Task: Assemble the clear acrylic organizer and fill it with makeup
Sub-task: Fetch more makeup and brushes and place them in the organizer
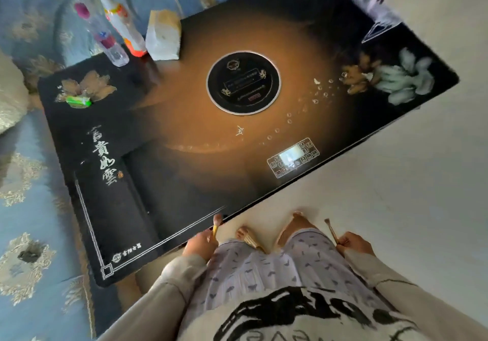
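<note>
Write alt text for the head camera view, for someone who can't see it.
A person's left hand grips one makeup brush and the right hand a second brush, beside a black table. Bottles and a tissue pack stand at its far left corner.

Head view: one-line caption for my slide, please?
Person beside the black table, left hand gripping the left brush, right hand gripping the right brush.

Single view: head-worn, wide-angle. Faces forward and steeply down over wearer's own torso [303,319] and legs [303,256]. Rolled, with black table [184,182] diagonal across upper frame, floor [396,182] to right. Closest: left hand [199,245] and right hand [355,244], near bottom centre. Far table corner, top right, blurred.
</note>
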`<state>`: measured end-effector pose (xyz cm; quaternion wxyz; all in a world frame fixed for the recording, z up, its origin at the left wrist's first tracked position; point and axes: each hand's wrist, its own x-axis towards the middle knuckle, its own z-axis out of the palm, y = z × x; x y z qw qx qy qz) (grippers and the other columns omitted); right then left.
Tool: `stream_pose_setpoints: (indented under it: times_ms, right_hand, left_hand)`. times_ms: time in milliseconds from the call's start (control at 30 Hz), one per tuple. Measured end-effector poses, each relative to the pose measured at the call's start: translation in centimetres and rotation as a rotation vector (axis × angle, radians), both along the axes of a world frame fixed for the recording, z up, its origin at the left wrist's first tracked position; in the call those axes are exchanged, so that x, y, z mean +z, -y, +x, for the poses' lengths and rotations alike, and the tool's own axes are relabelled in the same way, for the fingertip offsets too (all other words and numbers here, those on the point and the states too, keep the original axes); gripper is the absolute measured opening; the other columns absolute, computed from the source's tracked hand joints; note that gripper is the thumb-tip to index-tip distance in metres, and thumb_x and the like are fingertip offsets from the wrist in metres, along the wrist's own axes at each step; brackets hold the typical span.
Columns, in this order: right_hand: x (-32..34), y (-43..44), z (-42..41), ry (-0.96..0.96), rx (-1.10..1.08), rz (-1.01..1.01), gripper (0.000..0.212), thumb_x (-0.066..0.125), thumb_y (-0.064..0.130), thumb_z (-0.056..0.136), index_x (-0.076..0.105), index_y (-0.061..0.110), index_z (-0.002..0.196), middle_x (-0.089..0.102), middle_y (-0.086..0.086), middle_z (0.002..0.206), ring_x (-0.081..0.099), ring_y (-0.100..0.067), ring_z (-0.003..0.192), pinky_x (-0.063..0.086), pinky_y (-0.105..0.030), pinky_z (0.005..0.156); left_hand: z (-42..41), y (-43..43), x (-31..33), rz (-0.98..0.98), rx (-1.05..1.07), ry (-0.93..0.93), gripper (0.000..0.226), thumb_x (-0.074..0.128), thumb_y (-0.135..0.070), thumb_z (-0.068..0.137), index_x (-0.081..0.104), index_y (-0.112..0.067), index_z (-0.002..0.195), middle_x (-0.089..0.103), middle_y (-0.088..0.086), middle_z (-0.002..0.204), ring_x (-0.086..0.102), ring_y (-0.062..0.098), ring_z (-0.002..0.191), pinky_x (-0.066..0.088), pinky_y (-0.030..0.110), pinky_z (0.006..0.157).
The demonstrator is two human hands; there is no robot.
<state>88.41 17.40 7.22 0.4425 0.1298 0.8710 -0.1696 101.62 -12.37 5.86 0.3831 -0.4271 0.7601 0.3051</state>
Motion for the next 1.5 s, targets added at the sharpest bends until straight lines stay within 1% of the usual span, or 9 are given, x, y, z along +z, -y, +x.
stream_pose_setpoints:
  times_ms: [100, 200, 500, 733, 867, 1000, 1300, 1400, 1500]
  right_hand:
    - [0.3, -3.3, 1.1, 0.024, -0.142, 0.039, 0.006, 0.054, 0.006, 0.085, 0.057, 0.011, 0.083, 0.060, -0.015, 0.101, 0.055, -0.030, 0.098, 0.035, -0.024, 0.073]
    - [0.1, -6.3, 2.0, 0.062, -0.278, 0.064, 0.021, 0.053, 0.005, 0.085, 0.060, 0.003, 0.105, 0.061, -0.018, 0.116, 0.055, -0.032, 0.109, 0.040, -0.027, 0.084]
    - [-0.1, -15.8, 0.4, 0.113, -0.523, 0.037, 0.011, 0.051, 0.003, 0.085, 0.057, 0.010, 0.091, 0.061, -0.017, 0.116, 0.055, -0.030, 0.109, 0.038, -0.025, 0.080]
    - [-0.3, -24.8, -7.6, 0.021, -0.686, -0.069, 0.013, 0.056, -0.006, 0.081, 0.053, 0.005, 0.086, 0.058, -0.015, 0.086, 0.052, -0.017, 0.051, 0.041, -0.014, 0.037]
    - [-0.5, -27.8, -11.4, -0.001, -0.711, -0.104, 0.014, 0.055, -0.005, 0.082, 0.053, 0.008, 0.087, 0.059, -0.013, 0.085, 0.058, -0.026, 0.064, 0.040, -0.021, 0.051]
    - [-0.7, -30.0, -13.8, -0.019, -0.695, -0.132, 0.013, 0.055, 0.000, 0.083, 0.054, 0.011, 0.089, 0.060, -0.010, 0.085, 0.058, -0.025, 0.073, 0.040, -0.018, 0.053]
    - [-2.2, -35.0, -18.0, 0.060, -0.890, -0.080, 0.010, 0.054, 0.000, 0.083, 0.052, 0.010, 0.086, 0.054, -0.001, 0.065, 0.049, -0.009, 0.050, 0.037, -0.008, 0.035]
    - [-2.1, -36.1, -19.9, 0.106, -0.896, -0.046, 0.017, 0.055, 0.005, 0.084, 0.060, 0.007, 0.099, 0.066, -0.006, 0.080, 0.058, -0.017, 0.063, 0.039, -0.016, 0.051]
    - [-1.7, -36.8, -21.6, 0.138, -0.880, 0.019, 0.025, 0.052, 0.009, 0.087, 0.060, 0.005, 0.111, 0.065, -0.013, 0.116, 0.061, -0.027, 0.104, 0.042, -0.022, 0.074]
  left_hand:
    - [-5.3, -1.3, 0.9, -0.007, -0.164, -0.052, 0.033, 0.032, -0.025, 0.096, 0.059, -0.013, 0.109, 0.064, 0.018, 0.118, 0.058, 0.034, 0.111, 0.043, 0.033, 0.089]
    - [-9.7, -3.5, 1.7, 0.017, -0.278, -0.063, 0.029, 0.035, -0.026, 0.095, 0.060, -0.011, 0.090, 0.066, 0.018, 0.108, 0.060, 0.033, 0.107, 0.043, 0.031, 0.084]
    - [-18.0, -13.4, 0.7, 0.043, -0.626, 0.018, 0.017, 0.044, -0.015, 0.090, 0.059, -0.015, 0.097, 0.054, 0.005, 0.092, 0.052, 0.022, 0.082, 0.037, 0.025, 0.072]
    - [-21.8, -21.4, -0.3, 0.025, -0.820, 0.189, 0.028, 0.044, -0.023, 0.093, 0.057, -0.009, 0.113, 0.063, 0.008, 0.107, 0.059, 0.023, 0.108, 0.039, 0.023, 0.080]
    - [-25.5, -24.6, -0.4, 0.003, -0.700, 0.175, 0.020, 0.043, -0.028, 0.093, 0.059, -0.016, 0.094, 0.064, 0.005, 0.096, 0.059, 0.025, 0.103, 0.038, 0.021, 0.071]
    - [-30.4, -27.3, -0.7, -0.047, -0.808, 0.144, 0.035, 0.043, -0.025, 0.093, 0.053, -0.008, 0.122, 0.062, 0.015, 0.121, 0.058, 0.029, 0.111, 0.043, 0.028, 0.085]
    - [-44.7, -34.0, -1.8, -0.041, -0.999, 0.089, 0.028, 0.047, -0.018, 0.092, 0.056, -0.008, 0.117, 0.063, 0.014, 0.115, 0.061, 0.027, 0.103, 0.045, 0.029, 0.083]
    - [-50.0, -36.8, -1.8, -0.024, -1.023, 0.062, 0.017, 0.046, -0.017, 0.090, 0.059, -0.010, 0.099, 0.062, 0.014, 0.098, 0.057, 0.026, 0.085, 0.043, 0.028, 0.072]
    - [-54.8, -39.7, -1.5, -0.020, -1.067, 0.005, 0.028, 0.044, -0.015, 0.089, 0.042, -0.019, 0.062, 0.048, 0.003, 0.068, 0.045, 0.016, 0.061, 0.033, 0.023, 0.051]
